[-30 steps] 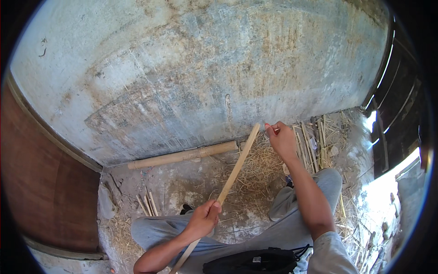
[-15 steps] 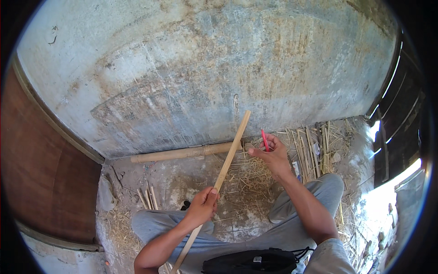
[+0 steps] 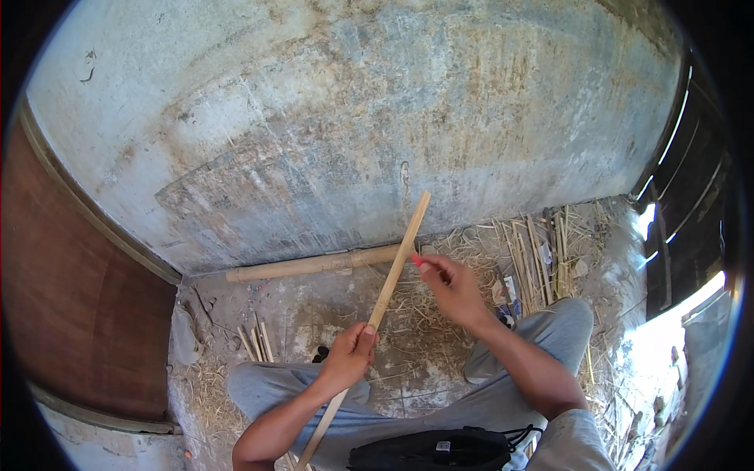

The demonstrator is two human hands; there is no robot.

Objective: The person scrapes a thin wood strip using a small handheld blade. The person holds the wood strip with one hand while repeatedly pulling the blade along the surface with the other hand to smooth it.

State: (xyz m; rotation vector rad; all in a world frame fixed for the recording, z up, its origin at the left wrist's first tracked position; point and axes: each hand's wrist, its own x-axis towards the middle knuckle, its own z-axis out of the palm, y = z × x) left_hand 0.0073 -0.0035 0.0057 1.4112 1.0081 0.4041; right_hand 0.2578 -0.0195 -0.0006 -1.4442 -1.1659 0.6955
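A long, flat bamboo strip [image 3: 397, 271] slants up from beside my left leg, its far end rising in front of the wall. My left hand [image 3: 350, 355] is closed round its middle, thumb along the upper face. My right hand [image 3: 454, 292] pinches a slim red pen-like marker [image 3: 417, 259] between thumb and fingers. Most of that marker is hidden behind the fingers; only its red end shows, close to the strip's right edge. Whether it touches the strip I cannot tell.
A thick bamboo pole [image 3: 294, 268] lies along the foot of the stained wall [image 3: 353, 133]. Thin split sticks [image 3: 538, 263] and shavings [image 3: 428, 306] litter the floor at right. More short sticks [image 3: 255, 344] lie by my left knee. A black pouch [image 3: 440, 449] sits at my lap.
My right hand has moved left and slightly down, bringing the red marker from apart to beside the strip. The left hand and the strip stay nearly where they were.
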